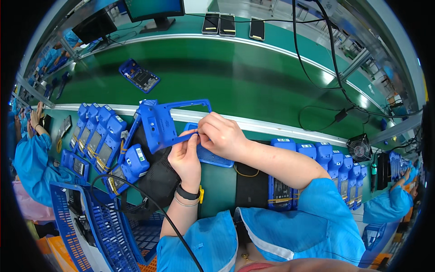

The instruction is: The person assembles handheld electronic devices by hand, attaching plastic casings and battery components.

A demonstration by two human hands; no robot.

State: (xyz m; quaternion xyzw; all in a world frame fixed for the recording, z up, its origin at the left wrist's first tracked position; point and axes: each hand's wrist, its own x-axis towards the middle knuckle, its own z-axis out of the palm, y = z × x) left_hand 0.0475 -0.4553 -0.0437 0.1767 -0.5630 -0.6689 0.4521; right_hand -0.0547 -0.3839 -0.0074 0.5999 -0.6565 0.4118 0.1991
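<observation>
In front of me, a blue plastic device housing with an open rectangular window is held up and tilted. My left hand pinches its near edge between thumb and fingers. Right beside it, my right hand has its fingers closed at the same edge, close to the left fingertips; whether something small sits between them is hidden. Below the hands another blue plastic piece lies on the green bench. A black mat is partly covered near my left hand.
Several blue handheld devices with rubber bands stand at left, and another row at right. An opened blue device lies on the green belt. Blue baskets, a black cable and a small fan are nearby. Co-workers sit both sides.
</observation>
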